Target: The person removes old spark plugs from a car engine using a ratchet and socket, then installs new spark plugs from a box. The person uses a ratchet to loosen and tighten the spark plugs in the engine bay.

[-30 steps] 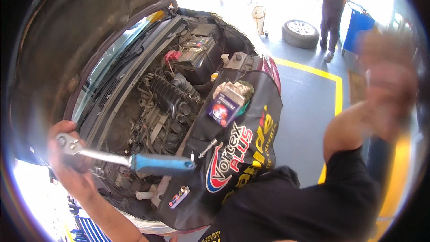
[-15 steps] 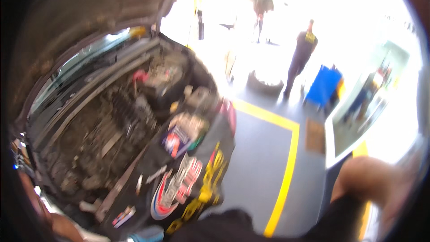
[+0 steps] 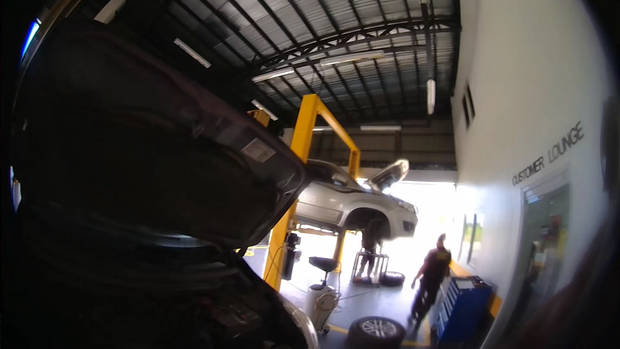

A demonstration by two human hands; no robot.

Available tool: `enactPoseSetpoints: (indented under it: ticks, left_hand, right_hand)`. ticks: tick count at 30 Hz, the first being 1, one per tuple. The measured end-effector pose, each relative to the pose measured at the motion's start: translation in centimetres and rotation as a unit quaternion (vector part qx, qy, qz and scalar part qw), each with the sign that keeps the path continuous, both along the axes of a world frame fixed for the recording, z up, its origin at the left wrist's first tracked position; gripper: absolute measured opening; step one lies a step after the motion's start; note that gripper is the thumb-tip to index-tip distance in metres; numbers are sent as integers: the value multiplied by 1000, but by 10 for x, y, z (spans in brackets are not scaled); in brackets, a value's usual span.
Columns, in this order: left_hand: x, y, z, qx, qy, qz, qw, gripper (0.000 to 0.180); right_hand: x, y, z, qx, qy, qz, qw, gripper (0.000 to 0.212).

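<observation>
Neither my left hand nor my right hand can be made out. A dark, reddish blur lies along the lower right rim, and I cannot tell what it is. On the left, close to me, the raised hood of a car fills much of the view, its dark underside facing me. Below it the engine bay is in deep shadow, so its parts barely show. A pale front fender edge runs along the bay's right side.
A yellow lift post holds up a silver vehicle, with a person beneath it. Another person walks beside a blue tool cabinet. A wheel lies on the floor near a white wheeled tank. A white wall stands right.
My view has swung up from the engine bay to the roof and lift. My arm at the right has left clear sight. The person by the cabinet has changed pose.
</observation>
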State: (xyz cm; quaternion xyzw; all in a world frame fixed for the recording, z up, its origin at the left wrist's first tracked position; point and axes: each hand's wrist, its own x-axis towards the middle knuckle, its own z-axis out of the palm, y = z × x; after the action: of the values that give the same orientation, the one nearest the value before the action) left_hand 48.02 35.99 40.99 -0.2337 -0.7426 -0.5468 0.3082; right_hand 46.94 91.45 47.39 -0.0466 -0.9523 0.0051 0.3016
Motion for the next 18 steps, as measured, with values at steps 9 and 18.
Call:
enactPoseSetpoints:
  ticks: [9, 18]
  left_hand:
    - [-19, -3, -19, -3, 4, 62, 998, 50]
    - [-16, 1, -19, -57, 58, 118, 990, 50]
  right_hand:
    - [18, 15, -21, -4, 6, -23, 1000, 45]
    - [60, 13, -34, -9, 41, -28, 999, 45]
